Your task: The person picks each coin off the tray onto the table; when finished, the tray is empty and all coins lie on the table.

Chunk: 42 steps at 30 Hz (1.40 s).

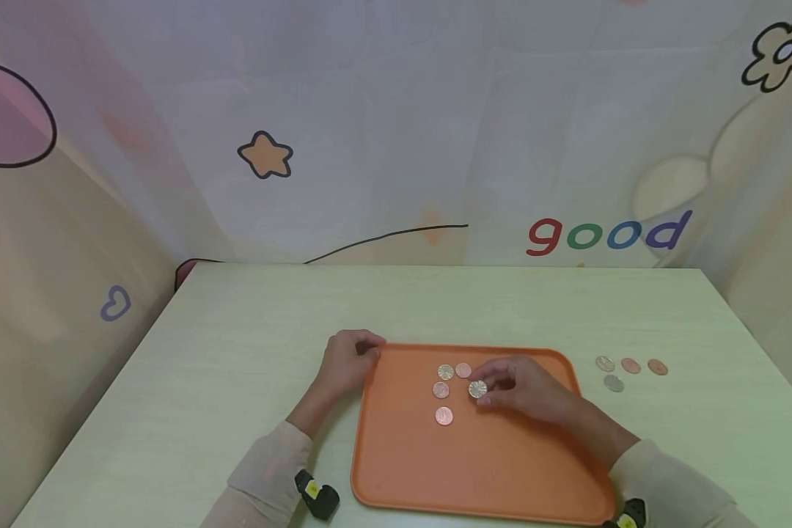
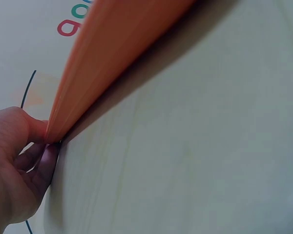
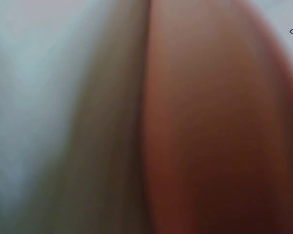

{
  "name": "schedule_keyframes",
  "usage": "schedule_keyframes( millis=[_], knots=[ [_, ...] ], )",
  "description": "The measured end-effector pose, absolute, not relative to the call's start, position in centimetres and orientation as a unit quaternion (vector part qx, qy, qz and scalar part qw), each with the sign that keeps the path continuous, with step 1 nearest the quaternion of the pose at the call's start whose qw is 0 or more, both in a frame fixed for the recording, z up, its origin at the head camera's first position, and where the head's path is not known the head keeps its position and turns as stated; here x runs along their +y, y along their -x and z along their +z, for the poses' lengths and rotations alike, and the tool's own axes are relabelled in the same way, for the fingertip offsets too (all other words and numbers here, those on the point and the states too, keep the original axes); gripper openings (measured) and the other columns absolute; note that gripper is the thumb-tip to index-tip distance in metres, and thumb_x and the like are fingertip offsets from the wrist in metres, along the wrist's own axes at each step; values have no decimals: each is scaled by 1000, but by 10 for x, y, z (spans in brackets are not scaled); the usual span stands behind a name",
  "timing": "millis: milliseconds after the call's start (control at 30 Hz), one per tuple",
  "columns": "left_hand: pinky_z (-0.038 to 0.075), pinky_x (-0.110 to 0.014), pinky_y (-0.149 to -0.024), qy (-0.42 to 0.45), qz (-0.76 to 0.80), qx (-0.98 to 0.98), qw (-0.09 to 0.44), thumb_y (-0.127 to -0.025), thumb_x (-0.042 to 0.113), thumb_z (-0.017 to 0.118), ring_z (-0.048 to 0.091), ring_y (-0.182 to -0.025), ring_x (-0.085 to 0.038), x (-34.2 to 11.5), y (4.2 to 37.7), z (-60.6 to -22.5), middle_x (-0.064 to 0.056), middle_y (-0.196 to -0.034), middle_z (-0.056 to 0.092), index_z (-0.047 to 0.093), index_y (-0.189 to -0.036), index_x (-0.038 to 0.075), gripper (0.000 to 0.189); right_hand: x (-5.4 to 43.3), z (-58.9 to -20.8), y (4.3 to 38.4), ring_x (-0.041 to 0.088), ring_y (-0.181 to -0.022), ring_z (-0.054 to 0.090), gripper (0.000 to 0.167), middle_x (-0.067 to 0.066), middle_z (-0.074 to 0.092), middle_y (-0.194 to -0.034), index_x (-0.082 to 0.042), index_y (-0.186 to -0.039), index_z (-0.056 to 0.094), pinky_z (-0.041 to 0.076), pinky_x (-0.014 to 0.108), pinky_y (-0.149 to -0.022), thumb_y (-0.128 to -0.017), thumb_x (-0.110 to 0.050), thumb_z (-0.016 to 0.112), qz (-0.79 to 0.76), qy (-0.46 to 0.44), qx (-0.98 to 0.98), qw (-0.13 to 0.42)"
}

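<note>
Silver-coloured coin (image 1: pixel 478 389): located over the orange tray (image 1: pixel 475 469), in its far half; pinched between thumb and fingers of the right hand (image 1: pixel 524 385). Whether it touches the tray surface: cannot tell. Left hand (image 1: pixel 348 361): grips the tray's far left corner. Lying on the tray, around its middle and far part: one silvery coin (image 1: pixel 445 372), three copper-coloured coins (image 1: pixel 444 416). Right of the tray, on the tabletop (image 1: pixel 251 330): two grey coins (image 1: pixel 613 383), two brown coins (image 1: pixel 657 367). Behind the tray: printed backdrop (image 1: pixel 383 110).
</note>
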<state>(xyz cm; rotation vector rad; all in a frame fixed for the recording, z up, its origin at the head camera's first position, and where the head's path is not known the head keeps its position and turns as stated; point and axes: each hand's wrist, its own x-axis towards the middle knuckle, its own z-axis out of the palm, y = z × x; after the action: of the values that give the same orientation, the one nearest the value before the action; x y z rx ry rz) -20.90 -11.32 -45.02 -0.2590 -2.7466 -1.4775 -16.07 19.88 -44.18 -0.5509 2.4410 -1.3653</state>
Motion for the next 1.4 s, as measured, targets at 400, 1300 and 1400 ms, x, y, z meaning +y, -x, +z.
schedule_keyframes(
  millis=[400, 1300, 1400],
  knots=[
    [58, -44, -89, 84, -471, -878, 7, -90, -1, 65, 72, -96, -26, -114, 209, -450, -12, -101, 79, 80, -97, 5, 18, 200, -442, 161, 3, -78, 58, 35, 1, 72, -84, -8, -117, 74, 49, 17, -72, -85, -18, 82, -461, 194, 855, 141],
    [58, -44, -88, 90, -466, -880, 7, -90, -2, 65, 72, -96, -27, -113, 208, -449, -12, -101, 79, 80, -98, 5, 18, 203, -442, 159, 4, -80, 62, 34, 5, 73, -89, -4, -114, 74, 51, 18, -74, -85, -16, 82, -484, 170, 849, 127],
    [58, -45, -88, 89, -468, -879, 4, -91, -1, 65, 72, -97, -27, -113, 209, -449, -12, -102, 79, 80, -98, 5, 17, 204, -444, 159, 4, -80, 62, 33, 5, 72, -89, -3, -112, 73, 51, 18, -75, -84, -16, 83, -491, 167, 846, 126]
  ],
)
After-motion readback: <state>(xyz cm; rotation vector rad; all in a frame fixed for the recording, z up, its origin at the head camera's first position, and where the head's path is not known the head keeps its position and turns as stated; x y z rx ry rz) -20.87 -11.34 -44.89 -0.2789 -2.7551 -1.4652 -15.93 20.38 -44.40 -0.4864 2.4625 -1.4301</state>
